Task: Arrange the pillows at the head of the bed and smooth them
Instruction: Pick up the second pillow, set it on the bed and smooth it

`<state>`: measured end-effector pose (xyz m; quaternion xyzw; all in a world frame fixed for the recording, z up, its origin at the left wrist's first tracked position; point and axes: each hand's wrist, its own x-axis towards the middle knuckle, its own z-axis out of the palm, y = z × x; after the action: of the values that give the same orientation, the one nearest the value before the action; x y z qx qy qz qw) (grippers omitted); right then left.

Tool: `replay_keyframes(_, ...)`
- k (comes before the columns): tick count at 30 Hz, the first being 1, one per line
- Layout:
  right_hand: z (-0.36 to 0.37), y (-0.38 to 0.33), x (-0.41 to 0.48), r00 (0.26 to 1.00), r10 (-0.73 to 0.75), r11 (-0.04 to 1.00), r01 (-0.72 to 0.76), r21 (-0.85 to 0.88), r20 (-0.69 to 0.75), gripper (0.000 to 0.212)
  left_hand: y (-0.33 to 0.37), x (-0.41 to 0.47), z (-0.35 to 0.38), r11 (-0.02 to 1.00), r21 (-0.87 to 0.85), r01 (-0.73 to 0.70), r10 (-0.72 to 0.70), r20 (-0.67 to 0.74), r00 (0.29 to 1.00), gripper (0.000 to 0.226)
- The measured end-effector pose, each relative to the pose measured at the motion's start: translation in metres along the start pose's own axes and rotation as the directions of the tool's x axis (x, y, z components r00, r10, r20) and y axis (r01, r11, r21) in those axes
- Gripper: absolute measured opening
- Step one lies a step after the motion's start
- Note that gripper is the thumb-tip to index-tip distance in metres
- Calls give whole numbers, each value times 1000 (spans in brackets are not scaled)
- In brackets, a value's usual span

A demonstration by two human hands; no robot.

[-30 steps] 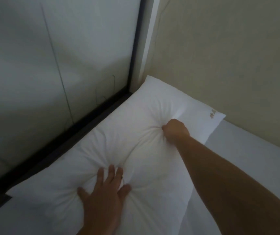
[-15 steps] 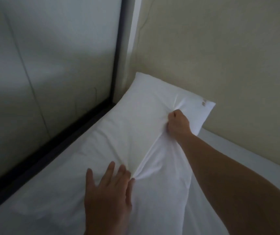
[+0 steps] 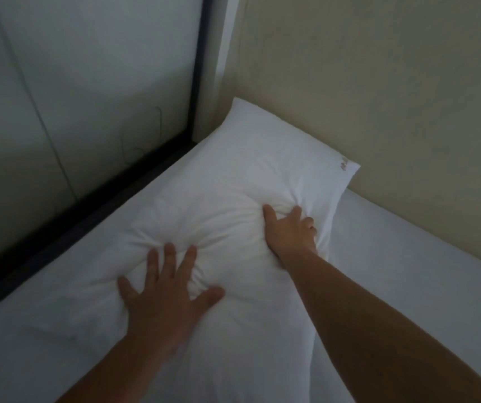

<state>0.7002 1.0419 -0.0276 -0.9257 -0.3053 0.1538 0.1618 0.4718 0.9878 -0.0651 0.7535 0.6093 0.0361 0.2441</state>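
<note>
While both hands are pressed into pillow (image 3: 233,205), its long axis is seen running from near left toward far corner where headboard (image 3: 82,91) meets wall (image 3: 379,82). Pillow laid on bed (image 3: 408,257), far end touching wall. Left hand (image 3: 166,298) placed flat at near middle, fingers (image 3: 170,257) spread wide, nothing gripped. Right hand (image 3: 290,231) set farther along axis, fingers sunk in fabric, loosely splayed. Far end judged better reached by right hand.

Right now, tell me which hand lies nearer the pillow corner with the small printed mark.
The right hand. It presses the pillow near the marked corner by the beige wall; the left hand is spread flat farther down.
</note>
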Motion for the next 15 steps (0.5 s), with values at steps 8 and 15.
replay_keyframes(8, -10, -26, -7, 573, -811, 537, 808, -243, 113, 72, 38, -9, -19, 984, 71, -165, 179, -307, 935, 81)
replay_keyframes(15, -33, 55, 55, 1000, 7, 980, -8, -200, -3, 79, 7, -7, 0, 985, 157, 66, -55, -75, 996, 101)
